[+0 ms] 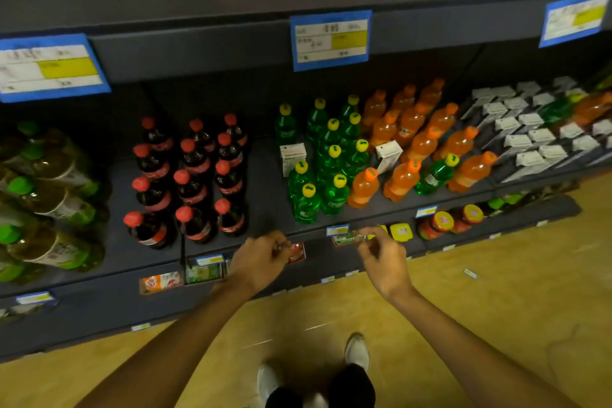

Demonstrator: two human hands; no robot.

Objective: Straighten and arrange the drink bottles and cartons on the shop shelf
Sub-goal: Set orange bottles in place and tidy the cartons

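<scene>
- Left hand (pixel 261 262): held out in front of the shelf edge (pixel 308 232), fingers loosely curled inward, nothing gripped; fingertips near the lip of the shelf, contact not certain through blur.
- Right hand (pixel 384 257): level with the left and well apart from it, fingers loosely bent, thumb and forefinger close together; whether anything is pinched cannot be told; seen overlapping a small green packet (pixel 347 238) on the tier below.
- Cola bottles (pixel 195 175), red caps, dark contents: above and to the left of the left hand, upright in three rows running back; nearest one just above the left knuckles.
- Green bottles (pixel 331 162), yellow caps: above the gap between the two hands, upright, loosely clustered.
- White carton (pixel 292 157): standing among the green bottles, above the left hand's fingertips.
- Second white carton (pixel 388 156): tilted, wedged between green and orange bottles, above the right hand.
- Orange bottles (pixel 417 142), orange caps: above and to the right of the right hand; one stray green bottle (pixel 437 174) among them at the front.
- Block of white cartons (pixel 536 132): far right of the right hand, ranked in rows.
- Tea bottles (pixel 49 195), green caps: far left of the left hand, leaning.
- Price tags (pixel 331 40), blue-framed: on the upper shelf lip, above both hands.
- White shoes (pixel 356 353): below the hands, on the yellowish floor (pixel 496 291).
</scene>
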